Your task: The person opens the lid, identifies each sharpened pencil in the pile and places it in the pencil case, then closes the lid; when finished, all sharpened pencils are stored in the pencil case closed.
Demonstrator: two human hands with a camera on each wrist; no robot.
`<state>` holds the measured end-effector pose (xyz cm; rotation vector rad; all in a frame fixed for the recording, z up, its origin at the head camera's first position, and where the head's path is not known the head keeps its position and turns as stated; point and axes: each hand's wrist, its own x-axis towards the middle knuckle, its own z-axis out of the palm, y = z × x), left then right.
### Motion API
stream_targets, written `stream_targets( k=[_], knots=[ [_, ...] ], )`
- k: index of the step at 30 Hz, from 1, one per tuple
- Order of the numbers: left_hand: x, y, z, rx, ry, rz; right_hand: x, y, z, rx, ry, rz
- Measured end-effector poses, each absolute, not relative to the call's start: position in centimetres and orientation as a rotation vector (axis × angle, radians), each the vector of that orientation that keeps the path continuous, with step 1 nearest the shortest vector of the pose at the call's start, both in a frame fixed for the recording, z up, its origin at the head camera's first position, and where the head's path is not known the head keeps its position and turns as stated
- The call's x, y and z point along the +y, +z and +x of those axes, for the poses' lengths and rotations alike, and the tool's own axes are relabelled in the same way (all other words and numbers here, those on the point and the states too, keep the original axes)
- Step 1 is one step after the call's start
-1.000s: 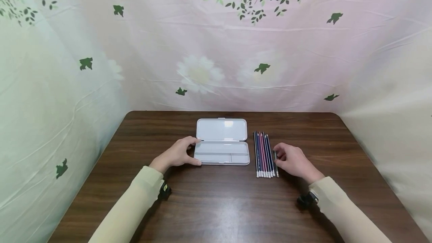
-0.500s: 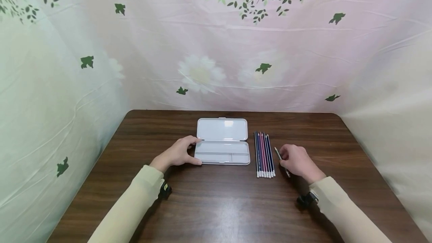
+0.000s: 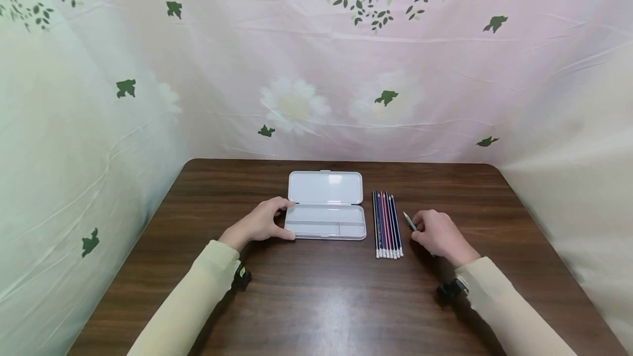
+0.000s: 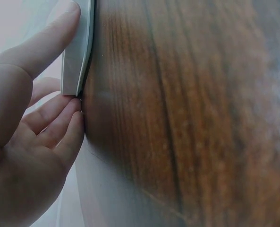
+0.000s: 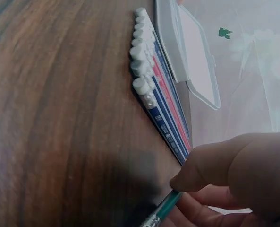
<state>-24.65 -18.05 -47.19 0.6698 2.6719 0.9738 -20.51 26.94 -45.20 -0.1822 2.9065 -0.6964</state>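
A white pencil case (image 3: 316, 214) lies unfolded on the table, lid at the back, its divided tray bare. My left hand (image 3: 259, 223) holds its left end, thumb at the front corner and fingers at the back; the left wrist view shows thumb and fingers about the case's edge (image 4: 74, 71). To the right of the case, several dark and pink pencils (image 3: 386, 227) lie side by side, white erasers toward me. My right hand (image 3: 439, 231) pinches a green pencil (image 3: 409, 221) slightly apart from that row. In the right wrist view its green shaft (image 5: 168, 206) shows below the thumb.
The brown wooden table (image 3: 316, 295) extends around the hands, with its far edge close behind the lid. A printed cloth backdrop (image 3: 321, 70) with leaves and flowers surrounds the back and sides. Each wrist carries a small black camera.
My right hand has drawn the green pencil away from the row to the right, and it now lies tilted between the fingers. The left hand and the case have stayed in place.
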Motion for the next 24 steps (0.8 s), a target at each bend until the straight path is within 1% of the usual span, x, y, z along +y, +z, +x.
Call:
stream_targets(
  k=[9, 19, 24],
  knots=[
    [-18.1, -47.2, -24.6, 2.666, 0.989, 0.664, 26.3, -45.0, -21.1, 3.016, -0.804, -0.412],
    [-18.1, -47.2, -24.6, 2.673, 0.983, 0.661, 23.2, -45.0, -21.2, 3.064, -0.943, -0.760],
    [-18.2, -47.3, -24.6, 2.677, 0.977, 0.662, 21.4, -45.2, -21.4, 3.031, -1.017, -0.872]
  ],
)
